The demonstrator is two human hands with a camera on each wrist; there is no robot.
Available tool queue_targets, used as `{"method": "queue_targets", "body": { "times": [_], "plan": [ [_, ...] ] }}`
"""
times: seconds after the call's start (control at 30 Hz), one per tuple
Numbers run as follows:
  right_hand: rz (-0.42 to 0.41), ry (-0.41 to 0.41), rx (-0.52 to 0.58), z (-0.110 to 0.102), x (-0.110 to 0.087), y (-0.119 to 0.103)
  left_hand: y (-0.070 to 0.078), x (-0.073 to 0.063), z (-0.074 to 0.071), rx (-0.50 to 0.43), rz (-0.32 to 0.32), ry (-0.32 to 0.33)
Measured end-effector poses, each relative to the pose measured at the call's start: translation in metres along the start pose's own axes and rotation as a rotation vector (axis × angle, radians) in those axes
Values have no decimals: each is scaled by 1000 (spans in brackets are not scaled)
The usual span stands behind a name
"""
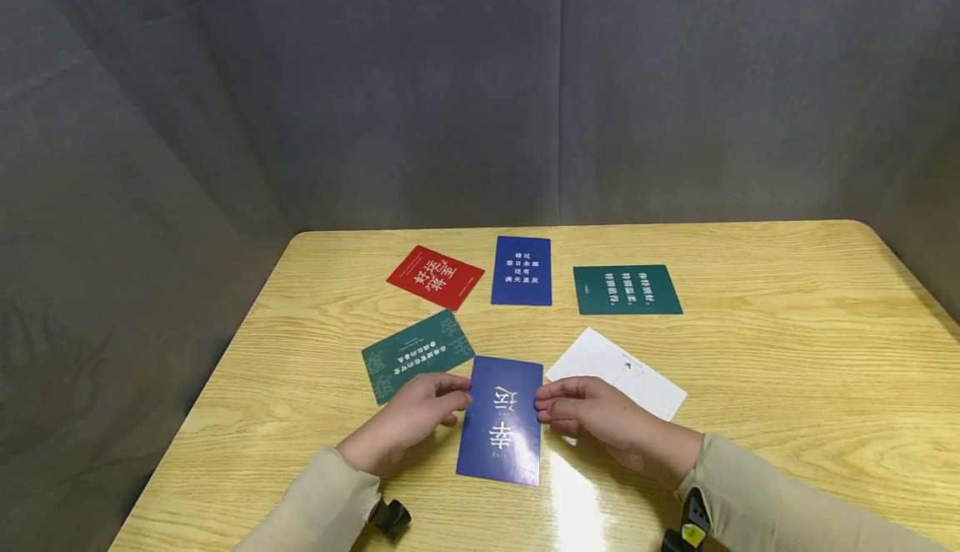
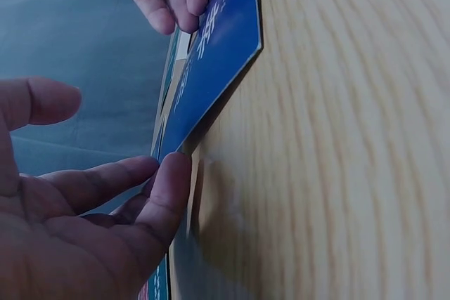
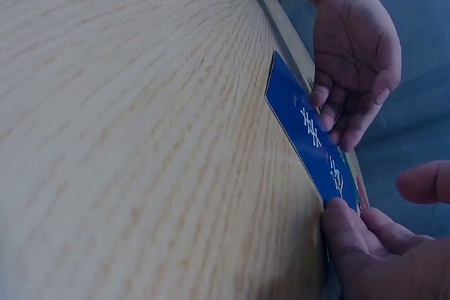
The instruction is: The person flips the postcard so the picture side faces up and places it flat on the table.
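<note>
A blue card (image 1: pixel 501 423) with large white characters lies lengthwise between the two hands, its surface catching a glare. My left hand (image 1: pixel 423 414) has its fingertips at the card's left edge; in the left wrist view the thumb (image 2: pixel 46 101) stands apart from the card. At the opposite edge, the fingertips of my right hand (image 1: pixel 592 410) touch the card, and in the right wrist view that thumb (image 3: pixel 425 182) is also away from it. Seen from the left wrist, the card's near edge casts a narrow shadow on the wooden table (image 2: pixel 337 138).
Beyond the hands lie a green card (image 1: pixel 420 356) at left and a white card (image 1: pixel 637 381) at right. Farther back are a red card (image 1: pixel 437 277), another blue card (image 1: pixel 521 271) and another green card (image 1: pixel 628 289). Grey cloth (image 1: pixel 420 102) hangs behind the table.
</note>
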State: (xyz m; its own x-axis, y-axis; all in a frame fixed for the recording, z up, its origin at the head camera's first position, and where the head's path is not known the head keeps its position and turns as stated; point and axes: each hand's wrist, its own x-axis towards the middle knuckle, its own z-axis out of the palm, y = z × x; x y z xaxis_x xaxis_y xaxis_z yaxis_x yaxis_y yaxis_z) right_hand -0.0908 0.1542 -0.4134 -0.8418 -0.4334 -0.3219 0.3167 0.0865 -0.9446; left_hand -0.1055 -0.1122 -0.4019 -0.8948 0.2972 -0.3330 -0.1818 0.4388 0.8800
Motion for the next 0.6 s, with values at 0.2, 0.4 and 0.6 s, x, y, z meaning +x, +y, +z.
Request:
{"method": "queue_targets", "body": {
  "times": [0.2,0.4,0.6],
  "plan": [
    [0,-7,-9,-1,0,0,0,1,-1,18,-16,4],
    [-10,-20,-13,-2,0,0,0,-1,-2,20,-2,15],
    [-53,-25,7,-6,0,-1,1,-1,2,-47,66,18]
  ]
}}
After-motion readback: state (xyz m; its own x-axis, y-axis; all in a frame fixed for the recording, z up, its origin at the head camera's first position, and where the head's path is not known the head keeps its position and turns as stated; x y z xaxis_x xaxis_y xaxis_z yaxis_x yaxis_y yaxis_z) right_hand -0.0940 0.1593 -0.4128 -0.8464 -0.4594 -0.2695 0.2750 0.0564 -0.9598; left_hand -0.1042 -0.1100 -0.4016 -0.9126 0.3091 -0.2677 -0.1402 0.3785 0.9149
